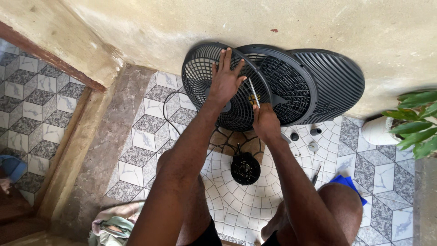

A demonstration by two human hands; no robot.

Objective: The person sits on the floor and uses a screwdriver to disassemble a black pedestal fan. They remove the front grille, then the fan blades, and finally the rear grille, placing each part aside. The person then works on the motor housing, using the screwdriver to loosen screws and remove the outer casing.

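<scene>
Black plastic dominates the scene. Nearest the camera: bare knees either side of a patterned tile floor, grey and white diamond tiles with a fan of small white tiles in the middle. Crumpled cloth lies low at left. Blue cloth lies by the right knee, a thin dark tool just beside it.

Between the knees: round black motor unit sits on the floor, black cord looping away to its left. Small dark and grey caps lie scattered to its right.

Farther: right hand is closed around the handle of a screwdriver, shaft slanting up and left, tip against the front fan grille. Left hand is open, fingers spread flat on this grille near its hub.

Front fan grille stands tilted against a second grille, which overlaps a slatted black rear cover; all three lean on the beige wall.

Far right: white pot with green leaves. Left: brown door frame. No labels or packages legible.
</scene>
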